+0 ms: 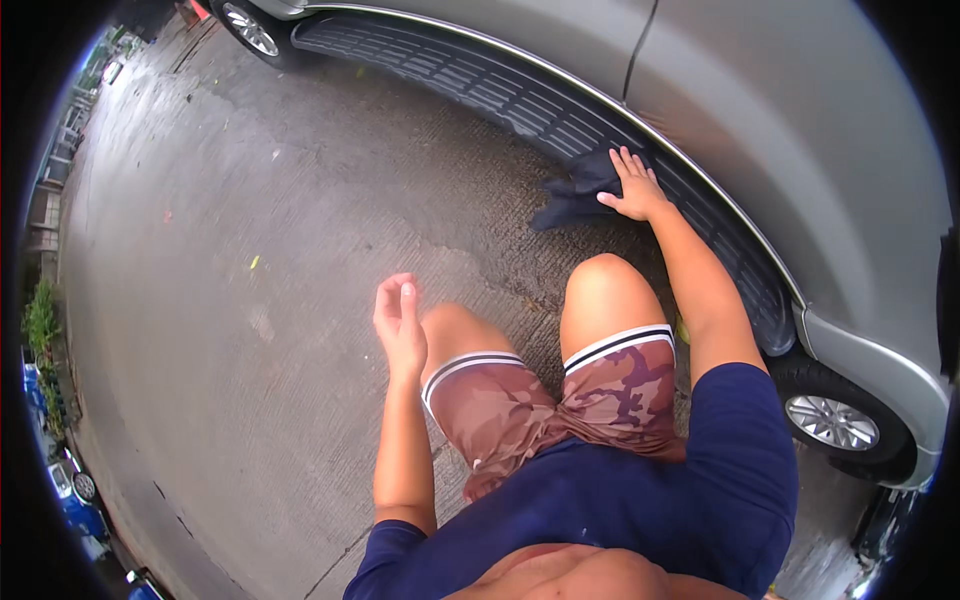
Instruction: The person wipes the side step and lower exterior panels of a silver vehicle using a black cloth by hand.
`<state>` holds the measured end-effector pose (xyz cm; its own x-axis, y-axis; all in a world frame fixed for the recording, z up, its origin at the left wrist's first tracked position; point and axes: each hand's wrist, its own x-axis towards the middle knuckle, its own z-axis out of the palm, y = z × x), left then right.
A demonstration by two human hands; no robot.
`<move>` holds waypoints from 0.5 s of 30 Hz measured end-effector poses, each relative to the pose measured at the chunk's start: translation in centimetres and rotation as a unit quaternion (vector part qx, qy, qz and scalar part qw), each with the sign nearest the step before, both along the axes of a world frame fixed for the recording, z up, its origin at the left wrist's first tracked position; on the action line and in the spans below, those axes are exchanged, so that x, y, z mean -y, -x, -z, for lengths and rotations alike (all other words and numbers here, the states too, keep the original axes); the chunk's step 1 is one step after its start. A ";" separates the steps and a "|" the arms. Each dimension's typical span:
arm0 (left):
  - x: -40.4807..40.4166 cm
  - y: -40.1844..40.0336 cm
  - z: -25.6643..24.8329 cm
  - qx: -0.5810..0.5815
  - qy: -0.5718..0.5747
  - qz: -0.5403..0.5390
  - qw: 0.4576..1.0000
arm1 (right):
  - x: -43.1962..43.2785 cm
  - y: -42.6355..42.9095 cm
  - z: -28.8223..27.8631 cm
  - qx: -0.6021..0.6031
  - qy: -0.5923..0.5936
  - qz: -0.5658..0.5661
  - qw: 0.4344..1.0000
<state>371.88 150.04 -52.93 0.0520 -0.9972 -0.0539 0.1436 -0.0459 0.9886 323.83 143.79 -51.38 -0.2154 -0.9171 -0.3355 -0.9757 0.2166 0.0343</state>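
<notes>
My right hand [636, 184] lies with its fingers spread on a dark cloth [592, 187], pressing it against the black ribbed running board [487, 82] of a silver car. Part of the cloth hangs over the board's outer edge, above the wet concrete. My left hand [401, 319] is raised beside my left knee, fingers curled loosely, touching neither the car nor the cloth. Whether its fingers close on anything cannot be told, but no object shows in it.
The car's silver door [750, 112] rises at the right, with one wheel [831, 424] at the lower right and another [251, 30] at the upper left. Wet, grooved concrete [225, 300] spreads to the left. Green plants [41, 319] and parked vehicles line the far left edge.
</notes>
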 end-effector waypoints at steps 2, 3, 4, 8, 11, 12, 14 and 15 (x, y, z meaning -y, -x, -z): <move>-1.4 -8.6 1.0 0.062 -0.035 -0.096 0.993 | -0.2 -3.2 -0.3 -0.071 -0.035 0.026 0.996; -2.1 -11.8 1.2 0.110 -0.039 -0.156 0.981 | 0.5 -4.6 -0.5 -0.070 -0.042 0.053 0.995; -2.8 -14.7 2.4 0.135 -0.049 -0.205 0.968 | 2.2 -5.4 -0.2 -0.073 -0.026 0.085 0.993; -5.6 -16.9 3.8 0.191 -0.106 -0.281 0.935 | 6.1 -7.7 1.2 -0.131 0.037 0.100 0.986; -2.6 -12.5 2.3 0.170 -0.081 -0.246 0.951 | 6.2 -5.7 1.4 -0.099 0.085 0.001 0.992; -1.0 -11.2 1.5 0.168 -0.080 -0.213 0.959 | 6.8 -6.8 0.2 -0.089 0.047 0.011 0.995; 3.7 -7.7 1.4 0.149 -0.064 -0.158 0.974 | 8.8 -6.2 1.3 -0.089 0.055 -0.035 0.994; 6.4 -5.4 0.6 0.132 -0.073 -0.119 0.981 | 10.6 -5.7 1.8 -0.088 0.074 -0.080 0.990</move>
<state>377.24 143.63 -53.54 0.3133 -0.9381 -0.1479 -0.0935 -0.1855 0.9782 329.50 133.21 -53.18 -0.1068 -0.9804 -0.1656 -0.9795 0.0752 0.1871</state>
